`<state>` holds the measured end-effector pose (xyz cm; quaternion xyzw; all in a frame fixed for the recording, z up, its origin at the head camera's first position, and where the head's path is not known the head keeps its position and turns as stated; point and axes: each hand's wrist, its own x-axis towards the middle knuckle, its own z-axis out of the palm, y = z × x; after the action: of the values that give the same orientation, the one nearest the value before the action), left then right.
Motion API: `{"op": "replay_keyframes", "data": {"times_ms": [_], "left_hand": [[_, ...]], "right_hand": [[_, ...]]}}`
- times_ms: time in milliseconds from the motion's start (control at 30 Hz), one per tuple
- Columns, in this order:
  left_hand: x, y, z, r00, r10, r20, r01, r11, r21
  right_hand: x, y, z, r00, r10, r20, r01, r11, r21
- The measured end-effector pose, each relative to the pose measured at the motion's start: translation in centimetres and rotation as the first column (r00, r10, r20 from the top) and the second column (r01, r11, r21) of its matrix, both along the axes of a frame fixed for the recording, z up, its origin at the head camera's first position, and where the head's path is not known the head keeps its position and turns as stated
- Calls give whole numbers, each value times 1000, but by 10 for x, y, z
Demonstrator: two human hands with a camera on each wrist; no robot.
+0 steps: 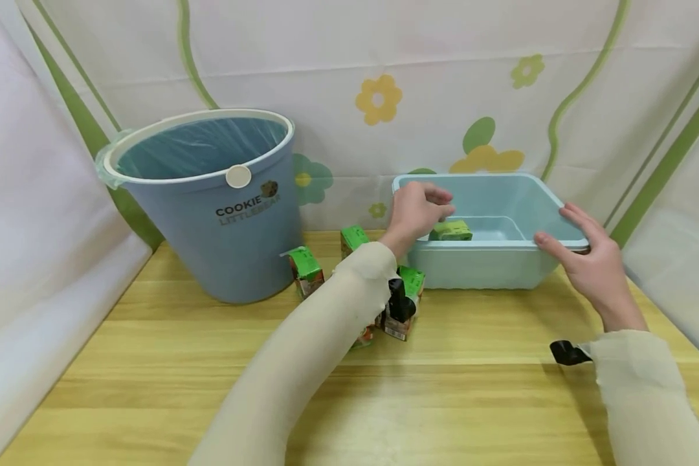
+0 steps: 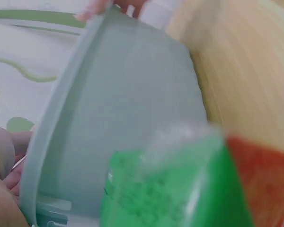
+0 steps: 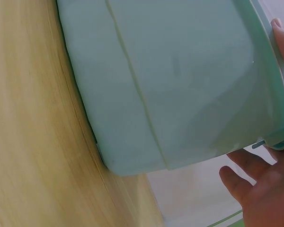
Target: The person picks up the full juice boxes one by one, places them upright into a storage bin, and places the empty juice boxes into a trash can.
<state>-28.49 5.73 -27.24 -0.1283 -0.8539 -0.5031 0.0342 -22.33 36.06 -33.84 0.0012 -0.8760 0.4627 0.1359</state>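
A pale blue-green plastic basin (image 1: 472, 265) stands on the table at the right. My right hand (image 1: 597, 259) grips its right front corner, thumb over the rim and fingers at the outer side; the right wrist view shows those fingers (image 3: 248, 163) beneath the rim. My left hand (image 1: 417, 210) reaches over the basin's left end, fingers loosely bent with nothing visible between them. Just below them, inside the basin, lies a small green-topped drink carton (image 1: 451, 230). Under my left forearm stand several similar cartons, one green-and-red carton (image 2: 170, 184) looming close in the left wrist view.
At the left stands a tall blue bucket (image 1: 210, 226) with a clear bag liner. One carton (image 1: 305, 264) stands beside it, another carton (image 1: 354, 238) behind my left sleeve. A patterned curtain (image 1: 326, 52) hangs behind the wooden table (image 1: 443, 388).
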Motion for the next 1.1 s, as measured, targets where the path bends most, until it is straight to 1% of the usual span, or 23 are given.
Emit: {"op": "replay_keyframes", "data": {"times_ms": [100, 200, 300, 367, 433, 533, 600, 667, 800, 933, 1100], "left_hand": [[4, -2, 3, 999, 29, 40, -33, 994, 100], [8, -3, 4, 995, 58, 77, -70, 985, 157], [12, -5, 5, 994, 51, 100, -71, 976, 205], [15, -7, 5, 994, 39, 98, -61, 969, 238], [17, -9, 4, 997, 30, 77, -49, 962, 267], [22, -16, 4, 999, 2, 35, -13, 951, 310], [26, -22, 4, 999, -27, 20, 19, 944, 330], [30, -29, 5, 998, -57, 14, 49, 942, 333], [39, -46, 7, 996, -92, 13, 83, 940, 332], [49, -64, 7, 995, -97, 4, 90, 936, 341], [61, -86, 3, 997, -70, -13, 70, 939, 338]], "right_hand": [[0, 0, -1, 1000, 11, 4, -11, 1000, -6], [1, 2, -2, 1000, 12, 6, -12, 1000, -5], [2, 3, -3, 1000, 4, 5, -4, 1000, 6], [2, 3, -3, 1000, -2, 4, 2, 1000, 18], [1, 3, -3, 1000, -8, 0, 8, 999, 31], [0, 3, -3, 1000, -9, -4, 9, 999, 37], [-1, 2, -3, 1000, -7, -6, 7, 999, 33], [-1, 2, -3, 1000, -7, -2, 7, 1000, 28], [-1, 0, -3, 1000, -8, 1, 8, 1000, 30], [-2, -2, -3, 1000, -9, -12, 10, 999, 44], [-2, -3, -2, 1000, -11, -12, 11, 999, 50]]}}
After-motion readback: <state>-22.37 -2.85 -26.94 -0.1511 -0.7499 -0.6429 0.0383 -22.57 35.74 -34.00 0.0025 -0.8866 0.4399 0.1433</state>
